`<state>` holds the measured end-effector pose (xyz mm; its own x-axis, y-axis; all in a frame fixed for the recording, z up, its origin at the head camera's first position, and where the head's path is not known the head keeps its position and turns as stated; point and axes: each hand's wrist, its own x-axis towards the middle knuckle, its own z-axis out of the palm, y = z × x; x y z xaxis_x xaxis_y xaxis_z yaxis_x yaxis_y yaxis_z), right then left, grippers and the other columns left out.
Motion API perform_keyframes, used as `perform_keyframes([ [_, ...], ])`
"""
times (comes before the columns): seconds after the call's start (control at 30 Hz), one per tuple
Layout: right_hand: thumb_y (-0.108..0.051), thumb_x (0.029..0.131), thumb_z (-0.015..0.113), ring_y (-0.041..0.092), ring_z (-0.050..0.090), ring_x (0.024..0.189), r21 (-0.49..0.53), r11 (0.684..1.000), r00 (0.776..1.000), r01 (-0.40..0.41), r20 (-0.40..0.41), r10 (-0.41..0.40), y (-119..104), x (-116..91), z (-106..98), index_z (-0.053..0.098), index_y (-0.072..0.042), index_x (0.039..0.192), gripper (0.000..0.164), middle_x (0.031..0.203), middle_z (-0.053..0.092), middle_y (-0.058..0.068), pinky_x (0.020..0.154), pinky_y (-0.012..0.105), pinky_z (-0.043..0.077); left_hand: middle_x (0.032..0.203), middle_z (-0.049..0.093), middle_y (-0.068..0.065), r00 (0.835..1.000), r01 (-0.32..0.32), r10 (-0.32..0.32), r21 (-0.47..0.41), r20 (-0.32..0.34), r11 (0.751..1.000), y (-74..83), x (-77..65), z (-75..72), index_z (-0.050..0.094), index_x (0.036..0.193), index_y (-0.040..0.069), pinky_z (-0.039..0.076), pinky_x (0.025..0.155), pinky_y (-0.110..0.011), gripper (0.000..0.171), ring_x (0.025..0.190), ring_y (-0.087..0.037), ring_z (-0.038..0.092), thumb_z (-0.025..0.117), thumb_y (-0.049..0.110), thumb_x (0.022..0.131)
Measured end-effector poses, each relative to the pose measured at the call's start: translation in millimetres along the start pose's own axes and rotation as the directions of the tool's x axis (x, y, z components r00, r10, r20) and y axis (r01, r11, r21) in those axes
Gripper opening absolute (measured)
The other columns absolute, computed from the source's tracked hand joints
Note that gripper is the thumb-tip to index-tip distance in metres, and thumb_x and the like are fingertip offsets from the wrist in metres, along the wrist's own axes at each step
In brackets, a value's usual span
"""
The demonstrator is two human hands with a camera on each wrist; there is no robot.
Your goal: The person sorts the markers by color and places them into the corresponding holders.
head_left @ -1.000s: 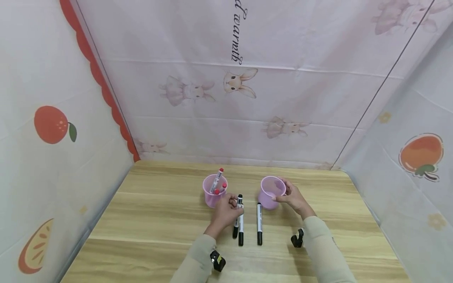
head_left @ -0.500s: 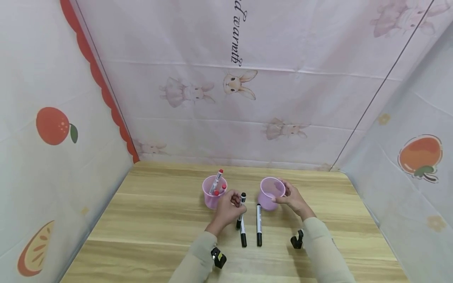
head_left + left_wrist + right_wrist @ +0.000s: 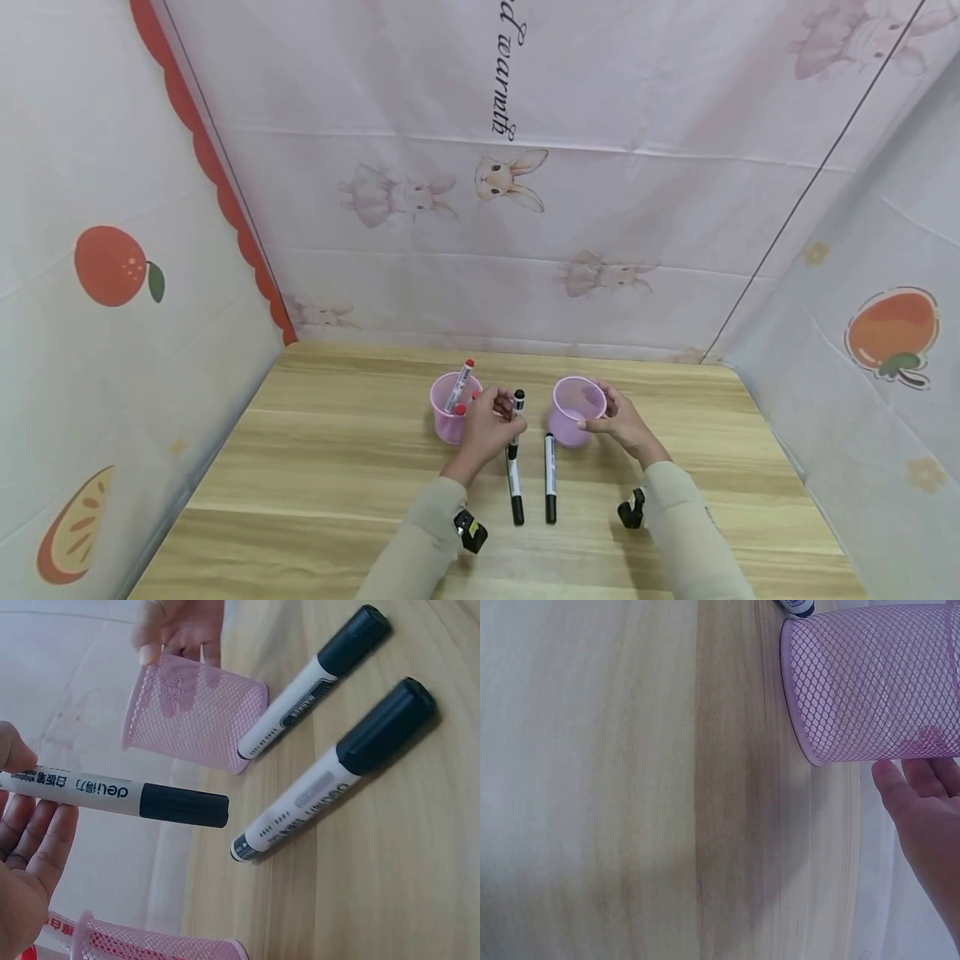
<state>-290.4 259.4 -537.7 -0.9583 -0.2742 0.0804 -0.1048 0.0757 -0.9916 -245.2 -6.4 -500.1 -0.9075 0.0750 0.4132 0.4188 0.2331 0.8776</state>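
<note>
My left hand [image 3: 489, 432] pinches a black-capped whiteboard marker [image 3: 105, 792] between thumb and fingers. In the head view the marker stands nearly upright, its lower end over a black marker [image 3: 515, 493] that lies on the table. Beside that one lies another black marker [image 3: 551, 477], its far end close to a pink mesh pen cup [image 3: 567, 421]. This cup stands upright with nothing inside, and my right hand [image 3: 628, 425] grips its right side, thumb in front and fingers behind. In the right wrist view the mesh wall [image 3: 870, 686] fills the upper right.
A second pink mesh pen cup [image 3: 447, 429] stands to the left, partly behind my left hand. Several red-capped markers, one a tall leaning marker [image 3: 458, 388], are in it. The wooden table [image 3: 322, 467] ends at a printed cloth backdrop [image 3: 420, 300].
My left hand has lifted the black marker off the table, moved it slightly right and away, and tilted it upright. The right hand keeps holding its cup.
</note>
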Motion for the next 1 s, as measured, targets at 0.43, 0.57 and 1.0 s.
perform_keyframes([
  [0.43,0.006,0.069,0.075,0.044,0.033,0.125,-0.008,1.0,1.0,-0.013,0.004,0.013,0.3,0.7,-0.7,0.028,0.005,0.139,0.084,0.135,0.036,0.03,0.101,0.053,0.03,0.076,0.055,-0.004,0.998,-0.044,0.043,-0.022,-0.053,0.999,0.2,9.5,8.9,0.055,0.087,0.003,0.054,0.059,-0.023,0.026,0.066,-0.014,0.058,0.061,-0.007,0.064],
  [0.57,0.009,0.07,0.074,0.044,0.032,0.125,0.008,1.0,1.0,-0.015,0.011,0.014,-0.9,0.7,0.1,0.028,0.006,0.139,0.083,0.135,0.035,0.031,0.101,0.053,0.03,0.076,0.056,-0.004,0.996,-0.064,0.062,-0.031,-0.061,0.997,0.8,12.4,9.5,0.054,0.086,0.004,0.054,0.06,-0.024,0.025,0.068,-0.015,0.059,0.061,-0.007,0.065],
  [1.0,0.012,0.07,0.072,0.045,0.03,0.127,0.033,0.999,1.0,-0.014,0.022,0.013,0.0,1.3,-1.4,0.027,0.005,0.14,0.084,0.137,0.033,0.031,0.103,0.053,0.027,0.078,0.059,-0.009,0.996,-0.078,0.074,-0.061,-0.054,0.995,6.3,21.5,11.0,0.053,0.087,0.003,0.055,0.062,-0.026,0.024,0.071,-0.02,0.062,0.063,-0.01,0.069],
])
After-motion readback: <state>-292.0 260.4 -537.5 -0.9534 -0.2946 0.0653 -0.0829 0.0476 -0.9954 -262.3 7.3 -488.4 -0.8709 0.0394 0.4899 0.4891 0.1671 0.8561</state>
